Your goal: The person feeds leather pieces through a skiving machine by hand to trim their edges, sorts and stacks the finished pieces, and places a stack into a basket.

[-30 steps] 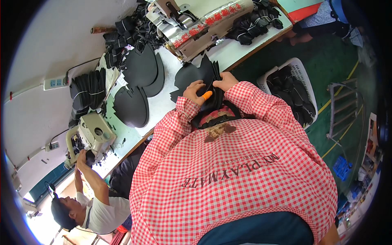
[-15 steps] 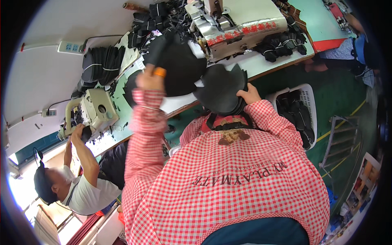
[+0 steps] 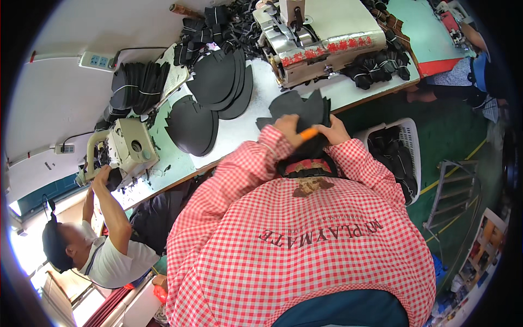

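A stack of dark, flat cut pieces point(image 3: 300, 106) with pointed tips is held up near the table's front edge, in front of my chest. My right hand point(image 3: 335, 132) grips its right side, thumb on top. Against the near left part of the same stack, my left hand point(image 3: 287, 127) has its fingers bent. Something orange point(image 3: 309, 133) juts from the left hand's thumb side; whether it is a finger cover or a tool I cannot make out. Left of the hands, overlapping black rounded pieces point(image 3: 218, 79) and a smaller black pile point(image 3: 190, 128) lie on the white table.
A sewing-type machine point(image 3: 327, 46) stands at the back of the table point(image 3: 261, 76), with tied black bundles point(image 3: 376, 65) beside it. A white basket point(image 3: 411, 131) of black pieces is on the floor at right. At left, a co-worker point(image 3: 117, 240) handles another machine point(image 3: 131, 144).
My left hand has let go of the black pieces at left, which now lie on the table. It has moved right and nearer, onto the stack in my right hand.
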